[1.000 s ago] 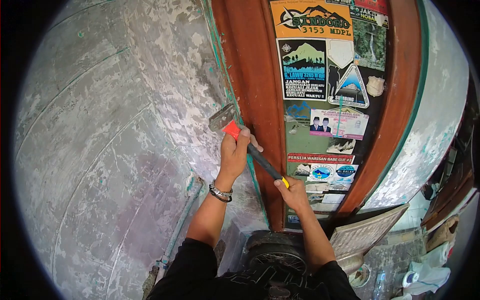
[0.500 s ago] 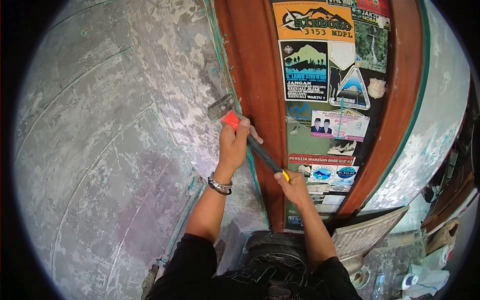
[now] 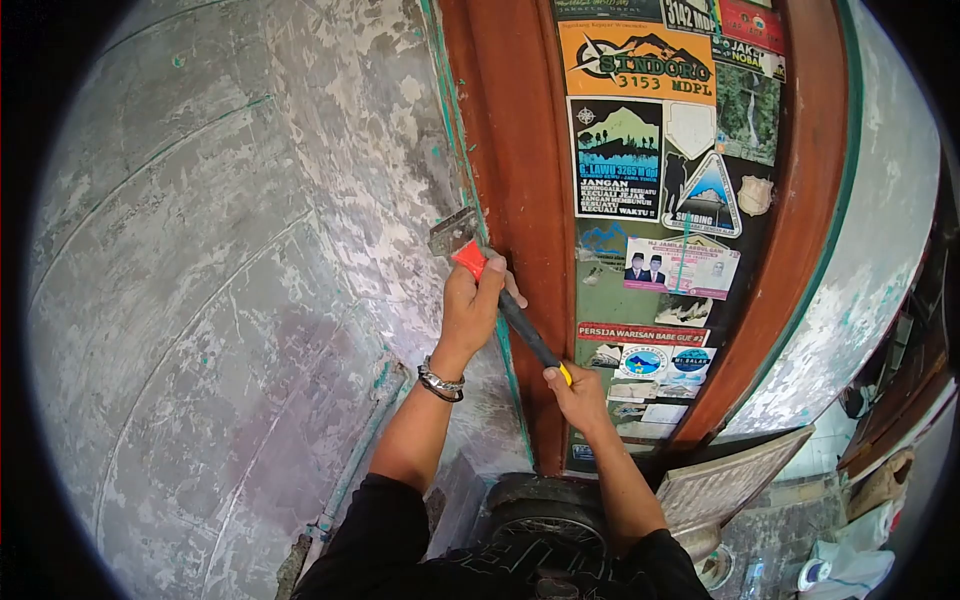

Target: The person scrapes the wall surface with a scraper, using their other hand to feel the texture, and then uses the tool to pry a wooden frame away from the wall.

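Note:
A long-handled scraper (image 3: pixel 532 335) with a wide metal blade, red neck, black shaft and yellow end slants across the view. Its blade (image 3: pixel 453 231) lies against the patchy grey wall (image 3: pixel 375 190), close to the teal-edged wooden frame (image 3: pixel 520 200). My left hand (image 3: pixel 472 310) is wrapped round the scraper just below the red neck, a bracelet on the wrist. Lower down, my right hand (image 3: pixel 580 398) grips the yellow end of the handle. Pale and grey blotches of paint cover the wall around the blade.
Right of the frame, a door panel (image 3: pixel 625 300) is covered with stickers. A wheel (image 3: pixel 550 510) stands below my arms, and a slatted board (image 3: pixel 735 475) leans at the lower right. A pipe (image 3: pixel 350 460) runs along the wall's lower part.
The view has shifted slightly, so the door stickers sit lower. Both hands and the scraper also appear a little lower, with the same grip; the blade stays beside the frame.

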Motion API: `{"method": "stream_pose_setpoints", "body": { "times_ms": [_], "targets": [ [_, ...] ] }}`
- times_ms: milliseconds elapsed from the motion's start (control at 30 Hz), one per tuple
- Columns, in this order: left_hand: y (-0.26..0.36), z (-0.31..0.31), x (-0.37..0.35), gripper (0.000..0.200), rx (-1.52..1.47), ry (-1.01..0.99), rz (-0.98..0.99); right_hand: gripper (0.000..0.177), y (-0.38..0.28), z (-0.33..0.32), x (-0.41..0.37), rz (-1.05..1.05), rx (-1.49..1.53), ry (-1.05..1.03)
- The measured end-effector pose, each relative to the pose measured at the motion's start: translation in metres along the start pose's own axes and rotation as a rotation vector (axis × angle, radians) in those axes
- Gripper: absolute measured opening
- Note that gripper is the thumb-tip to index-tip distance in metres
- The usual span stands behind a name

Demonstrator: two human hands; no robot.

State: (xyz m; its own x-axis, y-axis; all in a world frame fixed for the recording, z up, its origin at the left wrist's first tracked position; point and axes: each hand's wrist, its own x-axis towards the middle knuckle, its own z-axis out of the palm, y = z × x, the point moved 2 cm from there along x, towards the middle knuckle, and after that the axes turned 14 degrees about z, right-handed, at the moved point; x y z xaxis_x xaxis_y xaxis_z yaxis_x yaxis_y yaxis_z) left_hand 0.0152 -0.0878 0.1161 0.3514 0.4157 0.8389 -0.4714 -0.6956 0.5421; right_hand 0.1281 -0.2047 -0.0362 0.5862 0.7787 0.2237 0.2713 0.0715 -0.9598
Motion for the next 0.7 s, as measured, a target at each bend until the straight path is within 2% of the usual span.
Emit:
{"method": "stream_pose_setpoints", "body": {
  "times_ms": [167, 267, 333, 567, 700],
  "targets": [
    [0.007, 0.001, 0.002, 0.027, 0.019, 0.012, 0.040, 0.046, 0.006, 0.010, -0.001, -0.060, 0.041, 0.011],
    [0.010, -0.006, 0.016, 0.025, -0.024, 0.060, -0.026, 0.046, -0.020, 0.013, 0.009, -0.033, -0.022, 0.047],
    [0.012, -0.006, 0.029, 0.025, 0.067, -0.041, 0.082, 0.047, -0.027, 0.012, 0.004, -0.064, 0.014, 0.051],
    [0.022, -0.008, 0.040, 0.029, -0.015, 0.023, 0.101, 0.048, -0.045, 0.002, 0.015, -0.180, -0.058, 0.119],
    [0.025, -0.004, 0.049, 0.030, -0.001, 0.000, 0.087, 0.047, -0.058, -0.013, 0.019, -0.061, -0.049, 0.040]
  ]
}}
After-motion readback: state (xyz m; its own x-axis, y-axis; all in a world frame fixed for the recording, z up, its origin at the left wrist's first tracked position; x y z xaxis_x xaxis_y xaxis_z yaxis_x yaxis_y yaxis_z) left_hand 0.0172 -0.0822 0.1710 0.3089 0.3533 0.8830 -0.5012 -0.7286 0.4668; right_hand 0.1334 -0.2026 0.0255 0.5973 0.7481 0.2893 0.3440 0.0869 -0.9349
